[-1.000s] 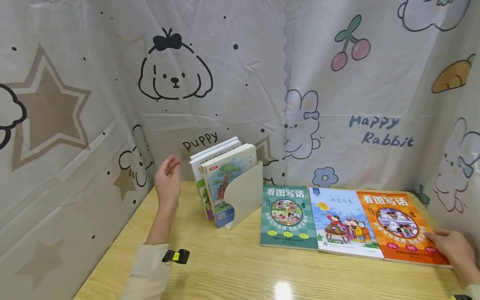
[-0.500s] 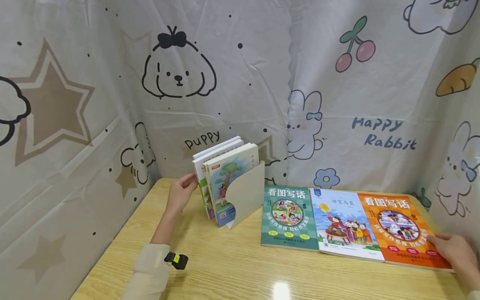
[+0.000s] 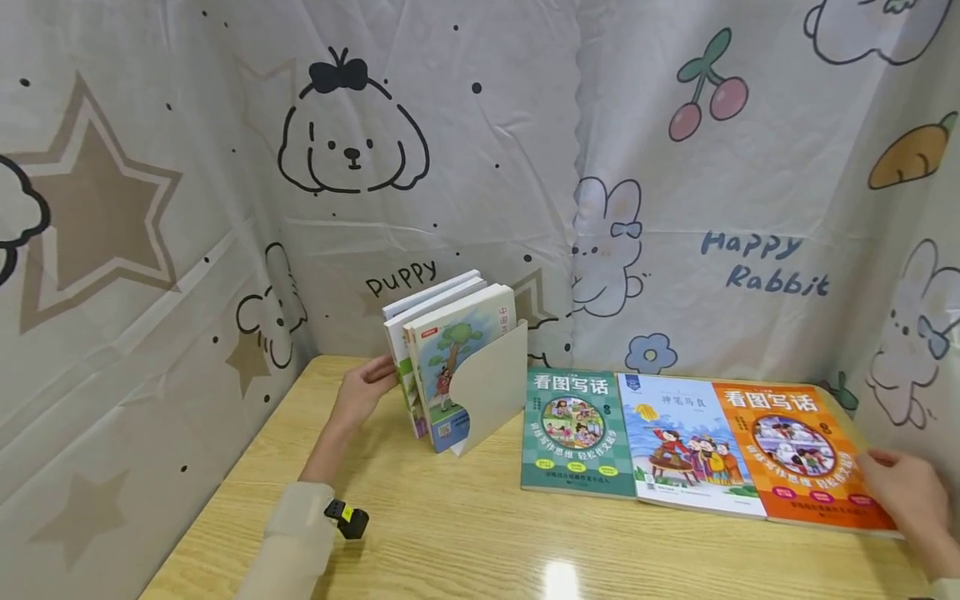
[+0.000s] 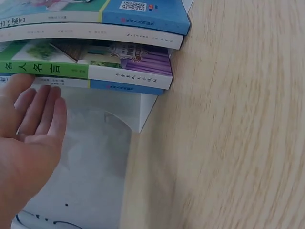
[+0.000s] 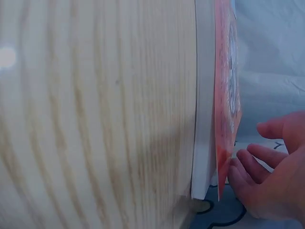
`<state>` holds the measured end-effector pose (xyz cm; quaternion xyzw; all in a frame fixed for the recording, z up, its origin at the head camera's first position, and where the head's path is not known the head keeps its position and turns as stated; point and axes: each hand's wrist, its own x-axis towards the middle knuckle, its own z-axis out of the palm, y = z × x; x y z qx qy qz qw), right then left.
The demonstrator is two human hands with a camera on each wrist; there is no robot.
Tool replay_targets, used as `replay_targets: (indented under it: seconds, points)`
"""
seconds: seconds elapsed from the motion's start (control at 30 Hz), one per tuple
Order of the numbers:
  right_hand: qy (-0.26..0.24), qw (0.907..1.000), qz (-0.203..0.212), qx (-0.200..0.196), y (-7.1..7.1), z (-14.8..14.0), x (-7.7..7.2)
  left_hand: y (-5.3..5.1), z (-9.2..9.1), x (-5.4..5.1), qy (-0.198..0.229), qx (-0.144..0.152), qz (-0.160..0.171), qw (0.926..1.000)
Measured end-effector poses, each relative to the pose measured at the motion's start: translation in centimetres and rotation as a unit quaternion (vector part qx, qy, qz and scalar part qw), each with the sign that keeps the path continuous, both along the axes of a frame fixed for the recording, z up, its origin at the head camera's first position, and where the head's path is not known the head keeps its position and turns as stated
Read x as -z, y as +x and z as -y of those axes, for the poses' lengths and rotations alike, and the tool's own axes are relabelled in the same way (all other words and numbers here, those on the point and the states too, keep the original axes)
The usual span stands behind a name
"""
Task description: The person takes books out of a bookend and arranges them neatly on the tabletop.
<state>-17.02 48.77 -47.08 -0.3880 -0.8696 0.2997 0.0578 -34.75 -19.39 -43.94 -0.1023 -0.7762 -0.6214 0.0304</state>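
Note:
Several books stand on their edges in a white holder [image 3: 491, 387], the front one showing a tree cover [image 3: 457, 350]. My left hand [image 3: 362, 393] is at their left side; in the left wrist view the thumb of the left hand [image 4: 31, 138] touches the lowest spine [image 4: 125, 87], with the other fingers loosely bent beside the holder. An orange book [image 3: 795, 454] lies flat at the right end of a row. My right hand [image 3: 905, 492] is at its right edge; in the right wrist view the hand [image 5: 271, 179] has relaxed, slightly bent fingers beside the orange cover [image 5: 225, 119].
A green book [image 3: 573, 433] and a blue-and-white book [image 3: 686, 446] lie flat, side by side, left of the orange one. Printed fabric [image 3: 465, 200] encloses the wooden table [image 3: 450, 533] at the back and both sides.
My left hand has come down and right, from beside the books to their spines. My right hand remains by the orange book's edge, slightly raised. The books have not visibly shifted.

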Motion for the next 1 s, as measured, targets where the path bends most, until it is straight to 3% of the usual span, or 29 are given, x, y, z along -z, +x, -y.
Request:
replay_targets:
  seconds: [0.17,0.4,0.57,0.73,1.0]
  points:
    - [0.039,0.9984,-0.029,-0.027,-0.1,0.9,-0.6,-0.6,-0.1,0.8,-0.009,0.029,-0.003,0.9995]
    - [0.034,0.9971,-0.053,-0.043,-0.3,1.9,-1.3,-1.0,-0.6,1.9,-0.011,0.045,0.008,0.9989]
    - [0.035,0.9952,-0.073,-0.054,-0.5,2.7,-1.8,-0.8,-1.2,2.2,0.021,0.026,0.012,0.9994]
    - [0.046,0.9903,-0.094,-0.092,-0.5,3.5,-2.3,-0.2,-1.5,1.9,0.038,0.010,0.020,0.9990]
    - [0.037,0.9824,-0.120,-0.138,-0.3,4.7,-3.0,0.4,-1.0,0.9,0.029,-0.012,-0.006,0.9995]
